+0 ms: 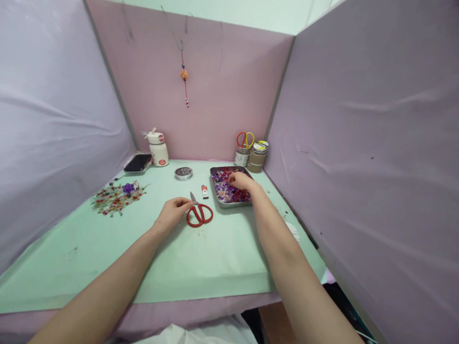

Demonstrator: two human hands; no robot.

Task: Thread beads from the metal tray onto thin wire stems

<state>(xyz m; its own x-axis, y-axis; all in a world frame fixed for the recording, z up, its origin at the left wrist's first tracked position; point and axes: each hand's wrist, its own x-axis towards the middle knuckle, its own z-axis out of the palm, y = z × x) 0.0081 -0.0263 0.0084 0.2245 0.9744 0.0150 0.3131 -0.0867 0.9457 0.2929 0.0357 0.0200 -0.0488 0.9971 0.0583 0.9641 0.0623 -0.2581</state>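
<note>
My left hand [175, 208] is closed in a pinch beside the red-handled scissors [200, 214], and what it holds is too small to make out. The scissors lie on the green table cover with their blades pointing away. Over the metal tray [233, 205] of purple, red and clear beads [223, 188], my right hand [241, 181] reaches down with fingers bent together at the beads. Its fingertips are partly hidden, and anything between them cannot be made out. A small red and white lighter [204, 192] lies between the scissors and the tray.
Strung beads [116, 198] lie in a pile at the left. Further back stand a phone [138, 163], a white bottle [158, 150], a round container [183, 173], a can [241, 157] holding scissors and a jar [257, 157]. A beaded string [184, 75] hangs on the pink back wall.
</note>
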